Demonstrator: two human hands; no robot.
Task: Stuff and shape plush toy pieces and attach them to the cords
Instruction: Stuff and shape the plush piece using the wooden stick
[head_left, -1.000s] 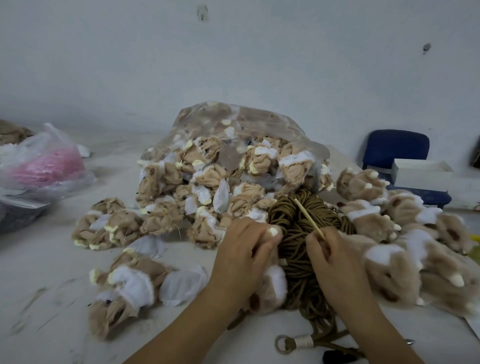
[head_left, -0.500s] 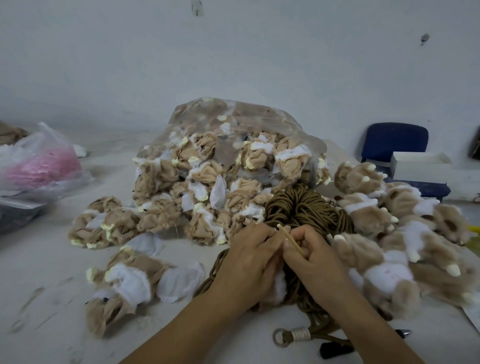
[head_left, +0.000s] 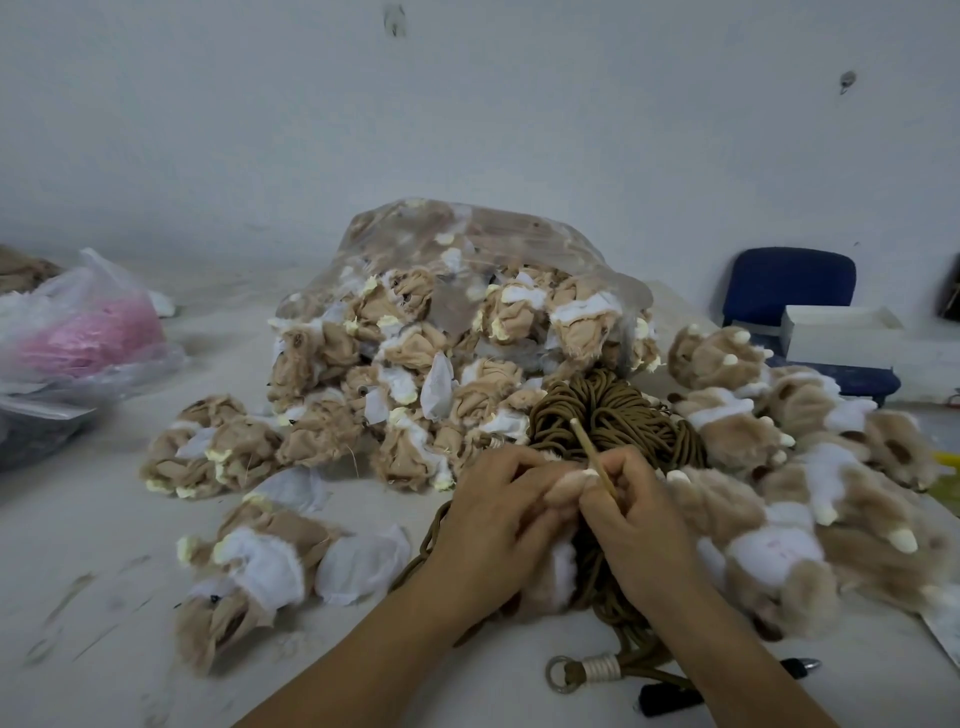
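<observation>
Right hand (head_left: 639, 519) has closed in on the left hand (head_left: 498, 514) since a second ago. The thin pale wooden stick (head_left: 592, 452), which was held clear over the coiled bundle of olive-brown cords (head_left: 613, 410), now slants down into the gap where the hands meet.

Step, as I read it: stuffing/shaping. Left fingers are curled round a tan-and-white plush paw piece (head_left: 563, 488) at the near edge of the bundle. Right thumb and fingers pinch the stick low down, its top end tilted away over the cords.

Next move probably calls for short pushes along the toe, with the left grip firm so the piece doesn't roll and the tip doesn't pierce the fabric. No cord is attached to this piece that I can see.

Stock: clear plastic bag of limp unstuffed pieces (head_left: 467, 291) behind-left of the bundle; pile of plump finished paws (head_left: 769, 561) right of it.

Hard to see:
- Stick tip and the piece's opening are hidden by the fingers, so I can't tell the fill level.
- Hands are slightly blurred.
- The metal ring with white whipping (head_left: 563, 674) lies nearside of the bundle, but I can't trace which cord it ends.
- The black pen-like item (head_left: 670, 693) beside it is partly under the right forearm.
</observation>
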